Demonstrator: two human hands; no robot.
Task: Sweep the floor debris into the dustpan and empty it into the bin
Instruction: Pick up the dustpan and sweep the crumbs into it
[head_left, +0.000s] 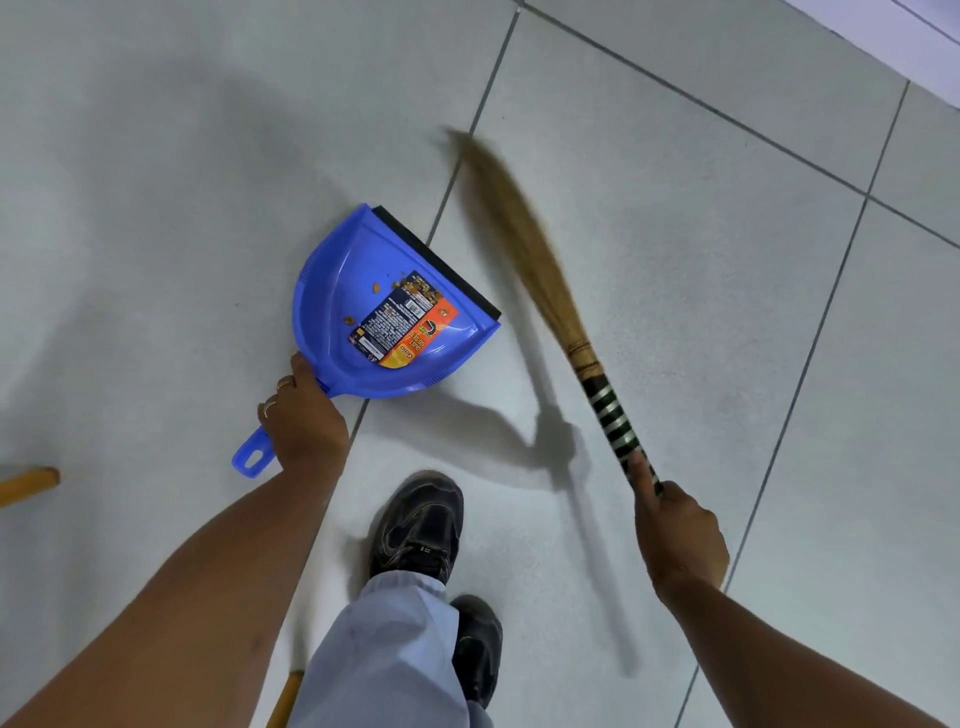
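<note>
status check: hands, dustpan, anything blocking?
Left hand shut on dustpan handle, right hand shut on broom. Brown debris already in pan. Bin not in view. Floor by pan lip looks bare.

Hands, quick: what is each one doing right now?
Left hand: closed on the dustpan handle.
Right hand: closed on the broom handle.

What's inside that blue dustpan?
The blue dustpan holds small brown crumbs, mostly heaped near its black lip, plus a printed label. Whatever lies beneath the heap is hidden.
</note>
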